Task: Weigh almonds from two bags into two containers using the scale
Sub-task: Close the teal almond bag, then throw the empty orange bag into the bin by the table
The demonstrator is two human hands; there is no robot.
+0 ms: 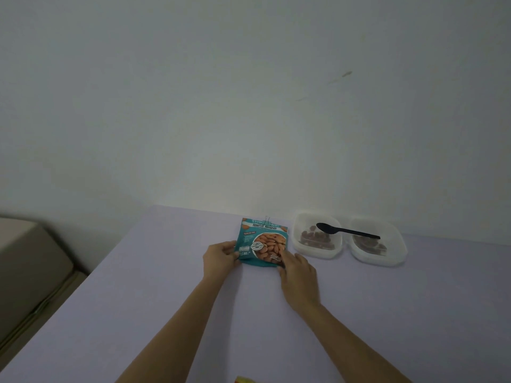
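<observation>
A teal bag of roasted almonds [261,240] stands upright on the pale purple table [166,299], a clip at its top edge. My left hand [219,259] holds the bag's lower left side. My right hand [297,268] grips its lower right corner. To the right stand two clear plastic containers, the nearer one [318,234] and the farther one [377,241], each with some almonds inside. A black plastic spoon [345,230] lies across both containers. No scale is in view, and I see only one bag.
The table meets a plain white wall at the back. A beige piece of furniture [30,272] sits beyond the table's left edge. A small yellow and red thing [244,379] peeks in at the bottom edge of the frame.
</observation>
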